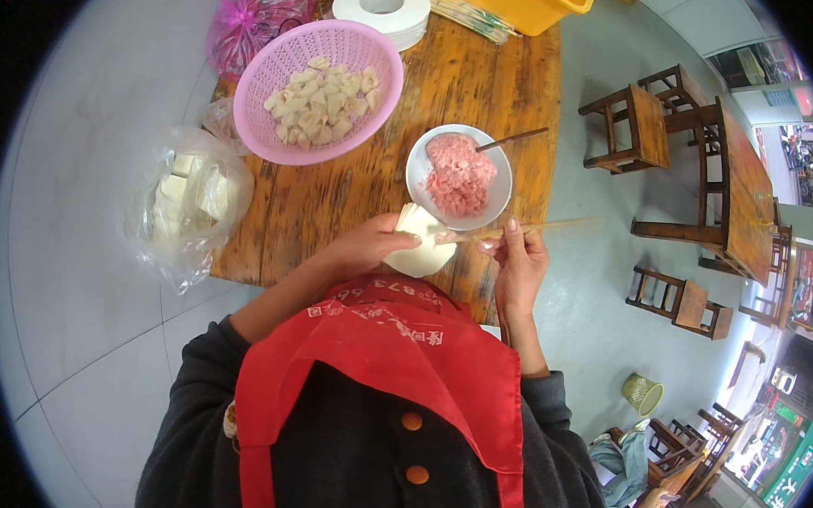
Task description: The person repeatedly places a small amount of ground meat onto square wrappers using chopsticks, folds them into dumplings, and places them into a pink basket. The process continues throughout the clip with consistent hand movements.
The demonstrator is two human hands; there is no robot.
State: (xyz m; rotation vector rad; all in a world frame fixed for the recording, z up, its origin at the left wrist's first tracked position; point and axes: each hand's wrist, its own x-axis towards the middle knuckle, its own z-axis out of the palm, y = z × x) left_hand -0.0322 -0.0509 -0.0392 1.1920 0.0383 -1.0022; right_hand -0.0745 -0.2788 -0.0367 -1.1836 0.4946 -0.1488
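Observation:
A stack of thin dough wrappers [420, 254] is held in my left hand [371, 246], fanned at its upper edge. My right hand [520, 254] grips a thin, motion-blurred stick [479, 235], whose tip touches the top wrapper with a bit of pink filling. Just above both hands stands a white bowl [506, 190] of pink minced meat [461, 174], with a dark utensil [521, 136] leaning on its rim. Folded dumplings [320, 105] lie in a pink plastic colander [252, 134] at the upper left of the wooden table [292, 212].
A clear plastic bag [190, 204] of wrappers sits at the table's left edge. Along the far side are a large paper roll [410, 20], packaged chopsticks [472, 16], a yellow plastic tub [534, 9] and a pink bag [246, 26]. Wooden stools [643, 128] stand to the right.

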